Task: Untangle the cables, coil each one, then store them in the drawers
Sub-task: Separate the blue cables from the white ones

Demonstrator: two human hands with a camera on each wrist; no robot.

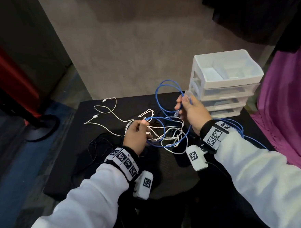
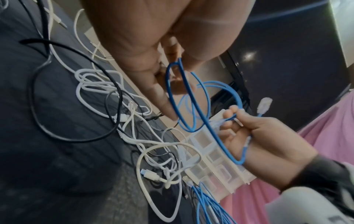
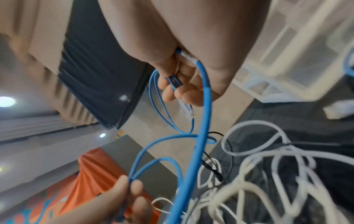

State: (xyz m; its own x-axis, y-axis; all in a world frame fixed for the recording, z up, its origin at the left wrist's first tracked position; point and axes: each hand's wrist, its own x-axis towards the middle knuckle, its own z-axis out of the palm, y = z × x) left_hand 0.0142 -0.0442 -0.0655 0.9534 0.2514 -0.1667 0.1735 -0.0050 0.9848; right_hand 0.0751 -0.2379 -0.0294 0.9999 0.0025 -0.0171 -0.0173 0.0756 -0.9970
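Right hand (image 1: 192, 111) raised above the black tabletop (image 1: 64, 173), fingers curled round several strands of the blue network cable (image 1: 159, 88), with its clear plug (image 1: 176, 113) hanging just below the fingers and a loop arching up in front of the drawer unit. Left hand (image 1: 136, 136) lower and nearer the middle, thumb and forefinger pinching a bend of the same blue cable; seen also from the left wrist, where the pinched bend (image 2: 173, 84) droops in a long loop toward the other hand. Between the hands, a slack blue strand sagging across a knot of white charging cables (image 1: 167, 135) on the tabletop, one white lead trailing off to the left with its plug (image 1: 95, 116) lying flat. Thin black cable (image 1: 95, 144) looped on the tabletop left of the left hand. White plastic drawer unit (image 1: 228, 85) standing at the far right corner, drawers pushed in, open tray on top. More blue cable bunched by the right wrist. Purple cloth (image 1: 291, 104) at the right edge.
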